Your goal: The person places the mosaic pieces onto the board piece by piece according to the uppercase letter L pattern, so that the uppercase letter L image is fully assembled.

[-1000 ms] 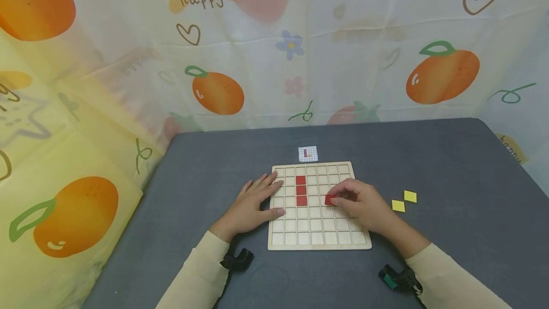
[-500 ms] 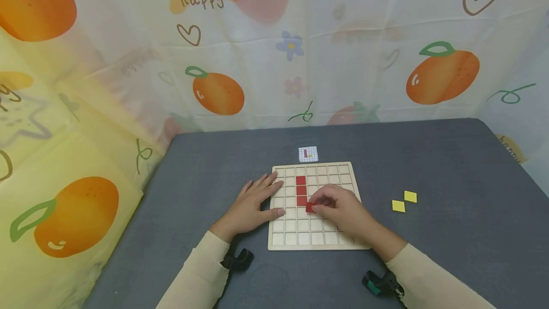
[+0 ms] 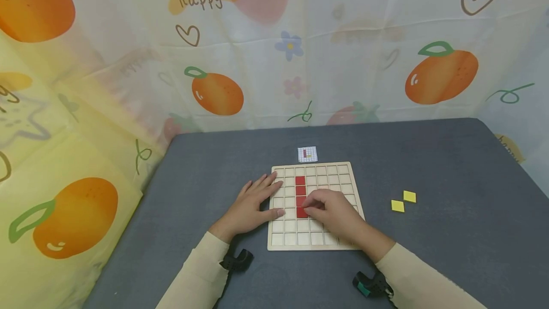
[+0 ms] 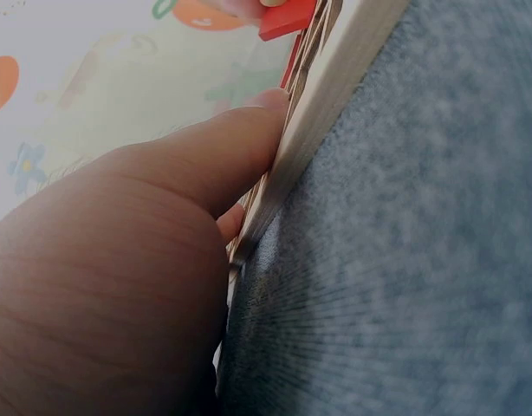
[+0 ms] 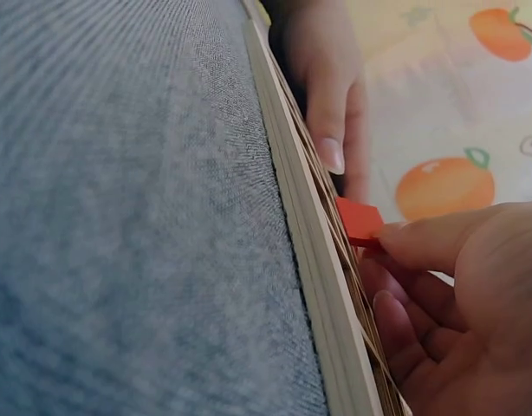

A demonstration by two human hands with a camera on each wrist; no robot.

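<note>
A wooden grid board lies on the table, with three red square tiles in one column. Just below them, at the fourth cell of that column, my right hand pinches another red tile between thumb and fingertips. In the right wrist view this tile is tilted, one edge at the board's cells; the left wrist view shows it partly raised too. My left hand rests with spread, fairly straight fingers on the board's left edge, its thumb on the rim.
Two yellow square tiles lie on the grey table right of the board. A small printed grid card with a coloured pattern lies behind the board. A patterned cloth hangs behind the table.
My right hand has carried the red tile leftward and slightly nearer across the board, from the right side to below the red column. The left hand has stayed still.
</note>
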